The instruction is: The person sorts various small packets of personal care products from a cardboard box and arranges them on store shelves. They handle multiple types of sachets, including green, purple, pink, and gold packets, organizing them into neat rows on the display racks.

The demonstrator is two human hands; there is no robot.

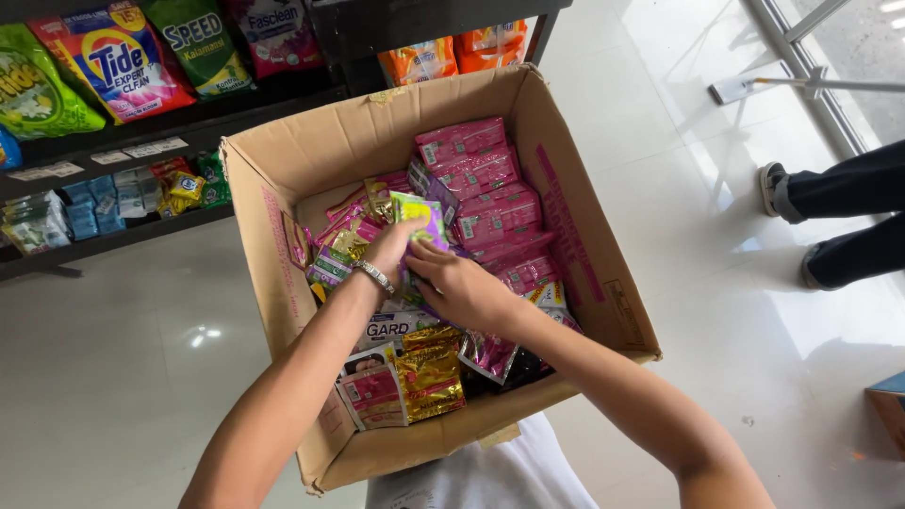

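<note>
Glossy white floor tiles (123,377) reflect bright daylight from a glass door (839,57) at upper right. Dark shelving (189,118) along the top left carries colourful detergent bags (113,57). Another person's legs (848,221) stand near the door.

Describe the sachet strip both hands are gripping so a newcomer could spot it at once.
Look inside the open cardboard box on the white floor. Near its middle, the left hand and right hand meet on a green-and-purple sachet strip. The stacked packs beside it are pink.

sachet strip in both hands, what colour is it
Mostly light green with purple, on the sachet strip; head view.
</note>
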